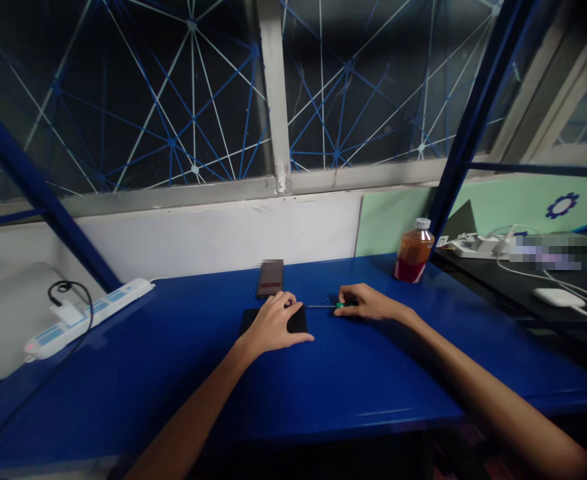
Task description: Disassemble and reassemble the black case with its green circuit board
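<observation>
My left hand [275,321] lies over a flat black rectangular object [297,321] on the blue table [323,387]. Its thumb is stretched out to the right, apart from the fingers. Much of the black object is hidden beneath this hand, and its kind cannot be made out. In my right hand [366,303] is a screwdriver [340,306] with a green and dark handle, gripped between thumb and fingers. The thin metal shaft points left, and its tip comes up to the right edge of the black object. Whether the tip touches it is too small to tell.
Behind my left hand lies a phone [271,279]. A drink bottle [414,250] stands at the back right. On the left is a white power strip [88,319] with a black cable. Chargers and a white adapter [558,297] lie on a black table at right. Blue posts flank the table.
</observation>
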### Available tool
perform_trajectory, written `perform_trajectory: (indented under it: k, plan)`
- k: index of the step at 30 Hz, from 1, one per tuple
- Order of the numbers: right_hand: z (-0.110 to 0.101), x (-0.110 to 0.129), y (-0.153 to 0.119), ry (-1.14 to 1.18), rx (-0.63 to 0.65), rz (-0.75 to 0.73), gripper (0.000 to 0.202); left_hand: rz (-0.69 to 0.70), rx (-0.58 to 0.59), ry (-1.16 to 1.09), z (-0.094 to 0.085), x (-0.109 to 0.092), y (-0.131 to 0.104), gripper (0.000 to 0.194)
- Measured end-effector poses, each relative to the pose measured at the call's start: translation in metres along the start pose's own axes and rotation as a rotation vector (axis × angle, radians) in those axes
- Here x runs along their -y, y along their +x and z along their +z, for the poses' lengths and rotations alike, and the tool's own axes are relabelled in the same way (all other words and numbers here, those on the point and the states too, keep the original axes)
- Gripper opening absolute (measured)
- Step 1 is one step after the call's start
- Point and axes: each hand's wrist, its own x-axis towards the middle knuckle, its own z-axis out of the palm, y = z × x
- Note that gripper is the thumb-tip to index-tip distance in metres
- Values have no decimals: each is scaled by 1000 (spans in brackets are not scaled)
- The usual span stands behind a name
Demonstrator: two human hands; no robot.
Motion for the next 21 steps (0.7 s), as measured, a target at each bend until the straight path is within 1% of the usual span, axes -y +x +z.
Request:
perform_trajectory:
  k: [2, 7, 14, 18, 21]
  plan:
    - [2, 0, 0, -5, -5, 1, 40, -8, 7, 10, 0, 0, 0, 73]
    - [3, 4, 2, -103, -80, -8, 41, -19, 22, 8, -1, -1, 1, 74]
    - [1, 2, 2, -191, -43, 7, 52, -23, 24, -12, -2, -1, 1, 73]
    - [1, -2, 3, -196, -77, 14, 52, -25, 24, -7, -2, -2, 0, 70]
    - [3, -4, 3, -125, -41, 35, 48, -25, 31, -12, -3, -3, 0, 70]
